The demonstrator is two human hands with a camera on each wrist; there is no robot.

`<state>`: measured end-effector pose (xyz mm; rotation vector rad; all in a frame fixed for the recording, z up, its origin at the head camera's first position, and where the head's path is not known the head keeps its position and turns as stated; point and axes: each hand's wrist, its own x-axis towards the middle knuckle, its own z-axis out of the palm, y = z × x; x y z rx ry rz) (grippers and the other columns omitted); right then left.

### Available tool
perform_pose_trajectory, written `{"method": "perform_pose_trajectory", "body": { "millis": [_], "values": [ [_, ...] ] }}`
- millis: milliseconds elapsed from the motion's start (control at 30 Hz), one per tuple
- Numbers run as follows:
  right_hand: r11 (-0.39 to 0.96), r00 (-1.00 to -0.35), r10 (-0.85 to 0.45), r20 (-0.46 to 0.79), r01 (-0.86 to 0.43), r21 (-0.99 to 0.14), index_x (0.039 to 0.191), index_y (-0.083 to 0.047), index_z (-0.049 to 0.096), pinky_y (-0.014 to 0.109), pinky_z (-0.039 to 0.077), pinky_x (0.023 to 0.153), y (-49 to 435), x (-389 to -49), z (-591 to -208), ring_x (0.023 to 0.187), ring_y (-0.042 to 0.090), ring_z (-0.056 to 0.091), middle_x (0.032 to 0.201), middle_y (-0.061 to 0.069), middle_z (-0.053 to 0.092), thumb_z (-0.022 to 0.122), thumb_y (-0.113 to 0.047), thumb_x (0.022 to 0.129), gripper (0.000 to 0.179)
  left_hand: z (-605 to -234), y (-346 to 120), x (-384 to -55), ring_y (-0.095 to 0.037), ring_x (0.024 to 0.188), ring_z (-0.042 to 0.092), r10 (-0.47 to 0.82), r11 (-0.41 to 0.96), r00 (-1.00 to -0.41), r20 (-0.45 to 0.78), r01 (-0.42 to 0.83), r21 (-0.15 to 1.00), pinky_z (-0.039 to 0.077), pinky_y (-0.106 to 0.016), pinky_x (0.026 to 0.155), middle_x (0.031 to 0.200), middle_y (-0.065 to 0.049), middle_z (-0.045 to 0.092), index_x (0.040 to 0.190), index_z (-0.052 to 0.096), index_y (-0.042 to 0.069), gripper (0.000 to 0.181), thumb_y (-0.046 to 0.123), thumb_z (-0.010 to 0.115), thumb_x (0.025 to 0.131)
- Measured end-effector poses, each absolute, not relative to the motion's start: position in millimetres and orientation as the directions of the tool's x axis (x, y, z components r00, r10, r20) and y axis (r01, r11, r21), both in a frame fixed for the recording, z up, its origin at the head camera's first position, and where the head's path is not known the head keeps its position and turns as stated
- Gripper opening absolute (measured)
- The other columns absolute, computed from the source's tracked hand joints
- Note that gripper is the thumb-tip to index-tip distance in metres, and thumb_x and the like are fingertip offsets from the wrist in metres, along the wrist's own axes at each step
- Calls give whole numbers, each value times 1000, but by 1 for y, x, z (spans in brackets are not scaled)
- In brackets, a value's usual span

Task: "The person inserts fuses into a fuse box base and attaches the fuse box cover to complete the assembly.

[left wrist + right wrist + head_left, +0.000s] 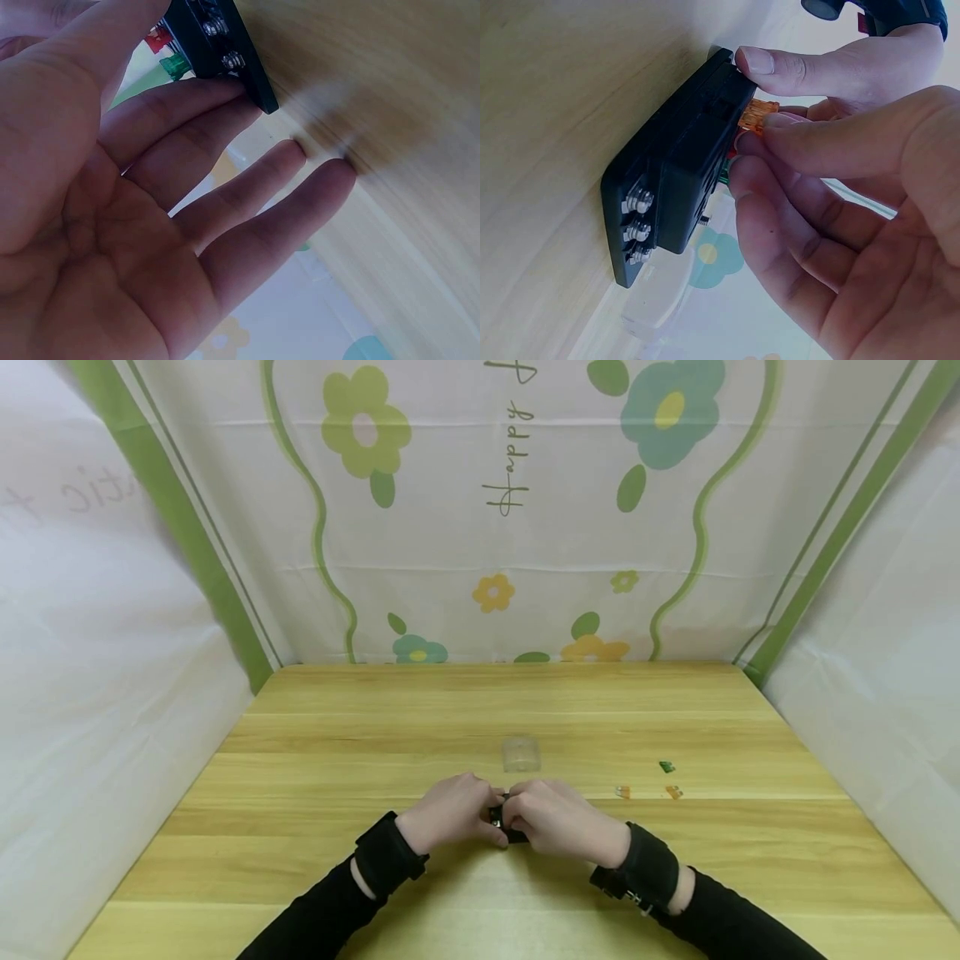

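Note:
A black fuse block (682,165) with metal screw terminals stands on the table between the two hands. My left hand (459,810) steadies it, thumb on one end and two fingertips against the other side, while its remaining fingers stretch out loosely. My right hand (558,820) pinches an orange blade fuse (757,115) between thumb and fingers at the block's top. Whether the blades sit fully in the slot is hidden. A red fuse (156,39) and a green fuse (175,67) show in the block in the left wrist view.
Just beyond the hands lies a clear plastic cover (521,754). To the right, a green fuse (667,767) and two orange ones, a nearer-left fuse (623,792) and a right-hand fuse (674,792), lie loose on the wooden table (337,727). Printed cloth surrounds the table's back and sides.

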<state>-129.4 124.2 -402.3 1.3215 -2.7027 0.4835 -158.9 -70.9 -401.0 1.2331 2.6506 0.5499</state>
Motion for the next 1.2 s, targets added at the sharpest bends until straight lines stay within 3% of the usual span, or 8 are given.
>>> {"method": "perform_pose_trajectory", "body": {
  "millis": [100, 333, 600, 933, 1200],
  "values": [
    [573, -620, -753, 221, -783, -241, 83, -14, 75, 16, 36, 50, 124, -129, -402, 62, -1, 45, 80, -5, 61, 70, 0, 87, 15, -400, -71, -159, -3, 49, 29, 762, 595, -647, 1, 702, 392, 27, -18, 50, 89, 3, 69, 91, 77, 17, 23, 35, 84, 78],
    [576, -621, -751, 223, -782, -238, 83, -14, 75, 15, 36, 50, 124, -129, -401, 62, -1, 45, 80, -5, 61, 70, 0, 87, 16, -401, -71, -158, -4, 48, 26, 760, 598, -649, -2, 698, 394, 25, -19, 50, 100, -2, 72, 95, 78, 17, 26, 36, 84, 78],
    [569, -617, -753, 228, -785, -247, 83, -14, 76, 15, 36, 50, 124, -129, -402, 62, -1, 45, 79, -5, 61, 70, 2, 86, 17, -401, -72, -158, -4, 48, 25, 761, 593, -648, 2, 698, 402, 25, -19, 50, 70, 9, 58, 95, 78, 17, 26, 35, 84, 78],
    [562, -614, -755, 229, -787, -257, 84, -14, 77, 15, 37, 53, 126, -129, -401, 64, 0, 47, 78, -4, 61, 70, 4, 86, 19, -401, -72, -159, -3, 48, 30, 767, 581, -642, 12, 701, 413, 27, -19, 50, 62, 11, 48, 88, 75, 18, 20, 33, 84, 79],
    [565, -624, -748, 228, -778, -277, 83, -14, 77, 15, 39, 54, 126, -131, -402, 65, -1, 49, 78, -5, 62, 70, 6, 85, 21, -400, -72, -159, -4, 47, 28, 763, 589, -646, -4, 694, 414, 26, -19, 50, 62, 11, 48, 93, 77, 17, 23, 34, 83, 79]
  ]
}}
